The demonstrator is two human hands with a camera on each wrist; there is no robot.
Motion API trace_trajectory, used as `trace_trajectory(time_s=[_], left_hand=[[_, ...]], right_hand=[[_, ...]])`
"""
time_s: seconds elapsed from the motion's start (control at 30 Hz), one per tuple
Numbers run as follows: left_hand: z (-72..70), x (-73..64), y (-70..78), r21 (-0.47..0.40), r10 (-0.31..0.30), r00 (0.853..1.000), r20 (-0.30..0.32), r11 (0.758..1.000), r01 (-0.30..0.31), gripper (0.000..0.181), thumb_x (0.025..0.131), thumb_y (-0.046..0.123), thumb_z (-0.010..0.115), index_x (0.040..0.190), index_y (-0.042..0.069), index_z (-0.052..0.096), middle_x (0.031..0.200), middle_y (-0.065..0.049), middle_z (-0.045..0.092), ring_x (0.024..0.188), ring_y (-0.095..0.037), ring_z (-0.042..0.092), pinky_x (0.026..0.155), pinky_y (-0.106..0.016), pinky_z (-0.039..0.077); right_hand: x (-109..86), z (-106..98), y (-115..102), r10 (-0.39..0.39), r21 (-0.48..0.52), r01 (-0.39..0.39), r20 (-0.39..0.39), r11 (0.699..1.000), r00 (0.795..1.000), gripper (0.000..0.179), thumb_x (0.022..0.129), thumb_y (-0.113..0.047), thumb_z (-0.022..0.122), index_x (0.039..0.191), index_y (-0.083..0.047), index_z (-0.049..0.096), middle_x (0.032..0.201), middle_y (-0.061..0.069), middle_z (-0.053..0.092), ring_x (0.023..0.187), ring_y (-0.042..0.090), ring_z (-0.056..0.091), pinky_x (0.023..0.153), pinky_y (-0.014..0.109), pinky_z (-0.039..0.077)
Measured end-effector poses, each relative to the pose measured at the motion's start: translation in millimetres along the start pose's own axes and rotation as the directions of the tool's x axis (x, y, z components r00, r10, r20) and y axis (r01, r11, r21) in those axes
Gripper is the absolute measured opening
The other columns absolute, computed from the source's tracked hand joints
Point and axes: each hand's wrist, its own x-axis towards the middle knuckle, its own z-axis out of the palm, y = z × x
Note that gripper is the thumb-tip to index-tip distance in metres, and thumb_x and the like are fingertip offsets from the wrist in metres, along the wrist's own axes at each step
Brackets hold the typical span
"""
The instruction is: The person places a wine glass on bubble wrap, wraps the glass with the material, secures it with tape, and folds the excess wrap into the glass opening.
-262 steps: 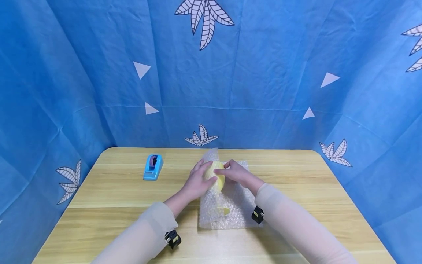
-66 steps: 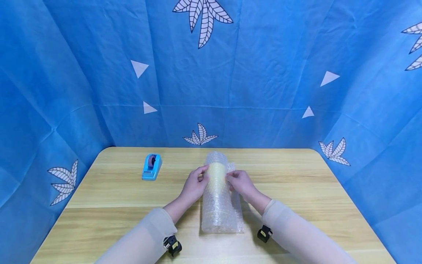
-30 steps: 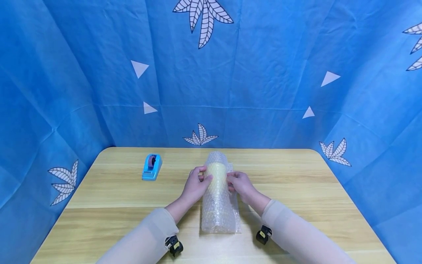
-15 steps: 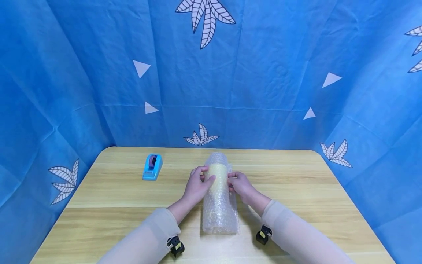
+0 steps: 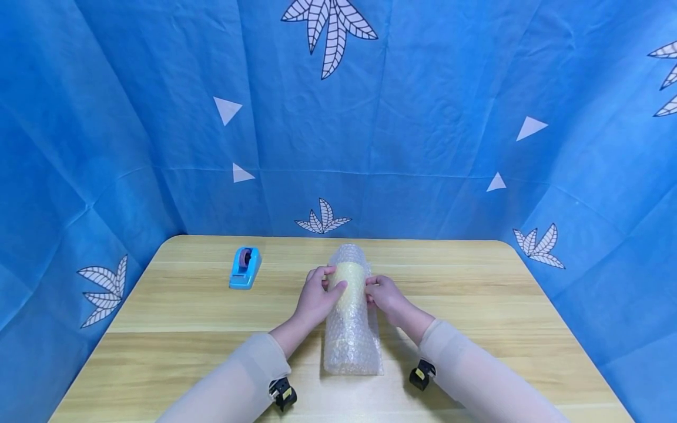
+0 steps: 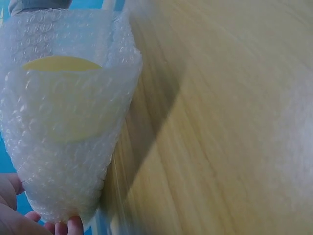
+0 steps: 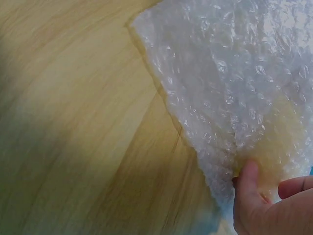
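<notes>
A roll of clear bubble wrap (image 5: 349, 346) lies lengthwise at the middle of the table, around a yellow object (image 5: 350, 285) that shows through it. Inside the roll's near opening, in the left wrist view, the rim of a flat yellow disc (image 6: 61, 63) can be seen. My left hand (image 5: 313, 299) holds the roll from the left, thumb on top and fingers at the far left side. On the right, my right hand (image 5: 388, 296) pinches the bubble wrap (image 7: 205, 88) at the roll's side, where a loose flap runs along the table. The yellow object's exact kind is hidden by the wrap.
A blue tape dispenser (image 5: 245, 268) with a roll of tape stands at the table's back left. Blue curtain cloth (image 5: 423, 129) with leaf prints hangs behind and beside the wooden table (image 5: 185, 305).
The bubble wrap sheet, flat on the right earlier, is now rolled around the yellow object. Over the last second the flap at the right has narrowed slightly; the hands have barely shifted.
</notes>
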Motion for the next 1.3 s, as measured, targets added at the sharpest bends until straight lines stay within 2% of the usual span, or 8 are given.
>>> trace_trajectory(time_s=[0.27,0.5,0.7,0.77,0.9,1.07,1.17,1.3], left_hand=[[-0.4,1.6,0.2,0.007,-0.005,1.0,0.012,1.0,0.005,0.044,0.093,0.022,0.071,0.132,0.003,0.057,0.138,-0.018,0.049,0.111,-0.035,0.057,0.094,-0.047,0.052],[0.2,1.8,1.3,0.017,-0.004,1.0,0.015,1.0,0.004,0.045,0.094,0.024,0.071,0.132,0.005,0.058,0.139,-0.018,0.048,0.113,-0.035,0.057,0.094,-0.046,0.053],[0.8,1.5,1.1,0.055,-0.006,1.0,0.008,0.998,0.006,0.044,0.094,0.028,0.07,0.132,0.007,0.059,0.139,-0.017,0.049,0.112,-0.033,0.058,0.095,-0.046,0.052],[1.4,1.2,0.3,0.06,0.005,1.0,0.001,0.998,-0.005,0.038,0.098,0.025,0.065,0.131,0.007,0.06,0.137,-0.016,0.05,0.11,-0.031,0.058,0.095,-0.046,0.052],[1.7,0.5,-0.9,0.051,0.051,0.999,-0.01,0.997,-0.05,0.029,0.101,0.011,0.054,0.129,0.005,0.064,0.132,-0.016,0.053,0.106,-0.028,0.058,0.094,-0.044,0.052],[1.2,0.5,-3.4,0.027,0.093,0.996,0.0,0.995,-0.093,0.032,0.097,0.0,0.057,0.128,0.002,0.063,0.129,-0.018,0.054,0.103,-0.029,0.059,0.092,-0.043,0.054],[1.0,1.9,-5.5,-0.012,0.069,0.998,0.0,0.998,-0.069,0.034,0.096,0.0,0.059,0.13,-0.002,0.059,0.128,-0.02,0.054,0.103,-0.032,0.059,0.09,-0.044,0.054],[1.2,4.6,-9.4,-0.034,0.007,1.0,-0.008,0.999,-0.008,0.04,0.096,0.004,0.062,0.133,-0.008,0.053,0.124,-0.021,0.056,0.105,-0.033,0.06,0.09,-0.042,0.055]], right_hand=[[0.4,0.5,0.8,0.032,0.096,-0.036,0.041,0.995,0.999,0.028,0.095,0.006,0.043,0.122,0.01,0.046,0.095,0.012,0.048,0.078,0.019,0.05,0.071,0.031,0.053],[-0.3,0.2,0.0,0.034,0.109,-0.038,0.043,0.993,0.999,0.035,0.091,0.005,0.042,0.126,0.013,0.045,0.099,0.012,0.051,0.076,0.018,0.051,0.076,0.033,0.056],[0.8,0.6,-1.8,0.037,0.139,-0.048,0.076,0.989,0.996,0.016,0.098,-0.008,0.045,0.098,0.002,0.057,0.078,0.005,0.05,0.068,0.015,0.049,0.068,0.029,0.053],[0.6,0.9,-2.0,0.043,0.156,-0.055,0.08,0.986,0.996,0.019,0.1,-0.017,0.049,0.092,-0.002,0.056,0.075,0.003,0.049,0.066,0.013,0.048,0.065,0.027,0.052],[0.2,0.4,-1.2,0.045,0.155,-0.059,0.096,0.986,0.994,0.032,0.1,-0.031,0.057,0.098,0.001,0.06,0.078,0.003,0.055,0.066,0.012,0.053,0.064,0.027,0.054],[1.3,-0.7,0.2,0.031,0.144,-0.048,0.118,0.988,0.993,0.034,0.099,-0.031,0.061,0.095,0.003,0.062,0.073,0.001,0.057,0.066,0.011,0.056,0.067,0.027,0.056],[2.3,-1.1,0.7,0.03,0.142,-0.046,0.113,0.989,0.993,0.031,0.098,-0.031,0.062,0.088,-0.001,0.061,0.069,-0.001,0.054,0.063,0.009,0.053,0.064,0.025,0.054],[2.0,-1.2,1.1,0.035,0.132,-0.047,0.096,0.99,0.995,0.032,0.098,-0.031,0.061,0.091,0.0,0.061,0.071,0.0,0.055,0.062,0.009,0.052,0.064,0.025,0.054]])
